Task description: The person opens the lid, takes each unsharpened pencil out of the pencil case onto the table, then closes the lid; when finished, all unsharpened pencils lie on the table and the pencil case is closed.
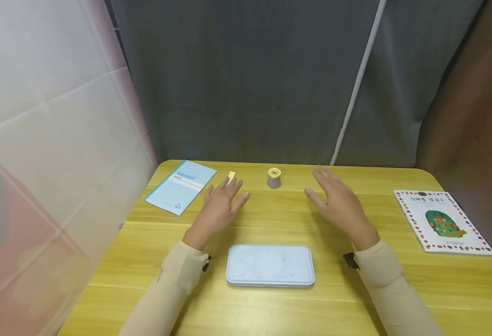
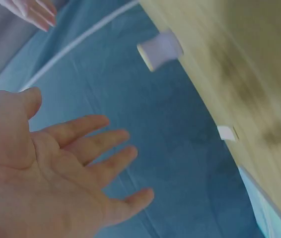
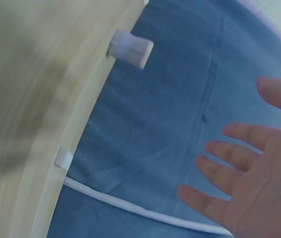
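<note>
Both hands hover above the table with fingers straight and spread, holding nothing. My left hand [image 1: 218, 207] is nearest a small yellow block [image 1: 231, 176], partly hidden behind its fingers, and a light blue notebook [image 1: 180, 186] marked "Gambit". Over the right half is my right hand [image 1: 340, 203]. A spool-like thing [image 1: 274, 178] with a yellow top and greyish side stands upright between the hands, touched by neither. Closer to me, a pale blue flat case [image 1: 270, 265] lies between the forearms. The right wrist view shows a small white block [image 3: 63, 157], which the right hand covers in the head view.
A white picture book [image 1: 445, 221] with a green drawing lies at the table's right edge. Dark grey cloth [image 1: 246, 84] hangs behind the wooden table [image 1: 145, 261]. A pale printed sheet [image 1: 61, 140] hangs on the left, and brown cloth [image 1: 472, 121] on the right.
</note>
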`<state>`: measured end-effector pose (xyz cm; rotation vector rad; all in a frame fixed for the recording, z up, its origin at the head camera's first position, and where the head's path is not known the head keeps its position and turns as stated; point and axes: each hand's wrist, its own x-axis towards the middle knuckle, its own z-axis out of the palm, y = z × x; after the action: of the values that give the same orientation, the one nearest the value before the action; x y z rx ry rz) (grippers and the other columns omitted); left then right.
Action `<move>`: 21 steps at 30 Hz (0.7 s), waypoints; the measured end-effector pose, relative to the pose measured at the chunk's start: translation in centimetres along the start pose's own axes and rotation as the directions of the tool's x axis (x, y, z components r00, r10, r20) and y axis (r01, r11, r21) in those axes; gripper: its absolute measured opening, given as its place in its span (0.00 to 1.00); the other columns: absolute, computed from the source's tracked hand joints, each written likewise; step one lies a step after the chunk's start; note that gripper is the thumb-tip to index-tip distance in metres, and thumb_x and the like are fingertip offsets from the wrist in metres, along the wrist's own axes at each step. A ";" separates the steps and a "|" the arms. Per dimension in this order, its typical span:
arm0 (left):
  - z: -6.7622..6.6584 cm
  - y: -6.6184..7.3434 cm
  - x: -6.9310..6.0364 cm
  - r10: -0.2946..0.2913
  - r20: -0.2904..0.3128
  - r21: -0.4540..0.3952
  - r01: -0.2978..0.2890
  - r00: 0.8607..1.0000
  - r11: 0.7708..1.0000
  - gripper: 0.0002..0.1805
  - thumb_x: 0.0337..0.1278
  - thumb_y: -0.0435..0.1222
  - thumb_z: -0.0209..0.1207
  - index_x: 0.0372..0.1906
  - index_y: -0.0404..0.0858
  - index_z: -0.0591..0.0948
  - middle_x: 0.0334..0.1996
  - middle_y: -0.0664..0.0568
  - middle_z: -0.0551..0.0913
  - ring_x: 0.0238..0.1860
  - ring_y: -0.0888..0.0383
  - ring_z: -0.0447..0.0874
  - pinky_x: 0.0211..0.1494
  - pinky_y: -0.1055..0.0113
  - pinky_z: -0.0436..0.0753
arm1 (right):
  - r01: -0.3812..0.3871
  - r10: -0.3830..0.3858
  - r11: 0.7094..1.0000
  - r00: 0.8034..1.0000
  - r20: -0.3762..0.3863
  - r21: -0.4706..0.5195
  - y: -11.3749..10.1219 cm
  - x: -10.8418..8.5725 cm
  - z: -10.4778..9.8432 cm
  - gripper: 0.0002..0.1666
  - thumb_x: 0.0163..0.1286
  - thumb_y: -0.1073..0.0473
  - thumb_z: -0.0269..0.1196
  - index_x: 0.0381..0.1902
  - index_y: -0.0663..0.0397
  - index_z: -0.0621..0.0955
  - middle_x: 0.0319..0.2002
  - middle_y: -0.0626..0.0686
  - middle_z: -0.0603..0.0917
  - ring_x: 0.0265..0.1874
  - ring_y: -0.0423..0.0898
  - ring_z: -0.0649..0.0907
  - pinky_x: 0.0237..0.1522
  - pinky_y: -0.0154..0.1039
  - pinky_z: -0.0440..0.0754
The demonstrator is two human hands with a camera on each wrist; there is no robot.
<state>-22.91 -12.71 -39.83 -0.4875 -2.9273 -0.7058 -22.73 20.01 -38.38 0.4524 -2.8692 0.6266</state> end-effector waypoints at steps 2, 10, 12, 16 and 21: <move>0.4 0.4 -0.7 0.029 0.032 -0.056 -0.028 0.999 0.998 0.35 0.85 0.54 0.44 0.81 0.36 0.68 0.82 0.41 0.66 0.86 0.43 0.56 0.85 0.32 0.43 | 0.009 -0.010 1.000 1.000 0.017 0.011 -0.1 -0.5 0.3 0.43 0.83 0.37 0.54 0.86 0.49 0.59 0.86 0.56 0.58 0.85 0.61 0.59 0.80 0.67 0.60; 1.1 1.3 -4.1 0.140 0.182 -0.183 -0.107 0.973 0.977 0.32 0.84 0.49 0.49 0.79 0.33 0.70 0.79 0.40 0.71 0.83 0.42 0.63 0.88 0.39 0.45 | 0.171 -0.172 0.985 0.985 -0.017 -0.016 -0.3 -3.6 1.7 0.35 0.79 0.45 0.63 0.76 0.57 0.75 0.76 0.60 0.76 0.76 0.62 0.75 0.73 0.67 0.72; 1.0 1.2 -5.0 0.141 0.215 -0.190 -0.101 0.966 0.977 0.35 0.82 0.51 0.53 0.79 0.33 0.69 0.80 0.39 0.70 0.83 0.40 0.63 0.87 0.39 0.51 | 0.243 -0.244 0.970 0.969 -0.035 -0.034 -0.5 -4.4 2.1 0.33 0.77 0.46 0.66 0.72 0.58 0.80 0.73 0.60 0.80 0.73 0.61 0.79 0.70 0.65 0.76; 0.7 0.5 -6.8 0.155 0.283 -0.214 -0.095 0.947 0.972 0.44 0.75 0.55 0.61 0.81 0.32 0.64 0.82 0.37 0.65 0.83 0.37 0.61 0.84 0.40 0.60 | 0.404 -0.408 0.912 0.912 -0.046 -0.072 -1.0 -5.8 3.0 0.31 0.72 0.47 0.70 0.66 0.59 0.84 0.68 0.60 0.84 0.67 0.59 0.84 0.66 0.60 0.82; 1.2 0.1 -9.1 0.229 0.311 -0.241 -0.157 0.922 0.958 0.50 0.67 0.56 0.68 0.80 0.28 0.65 0.80 0.33 0.66 0.81 0.36 0.65 0.80 0.40 0.67 | 0.519 -0.521 0.845 0.853 0.018 -0.130 -1.6 -7.4 4.0 0.33 0.74 0.38 0.68 0.66 0.55 0.85 0.65 0.56 0.87 0.65 0.54 0.86 0.63 0.56 0.84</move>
<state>-14.30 -14.73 -42.30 -0.9988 -3.0562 -1.0010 -15.61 18.78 -43.08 1.1407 -2.5638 0.3360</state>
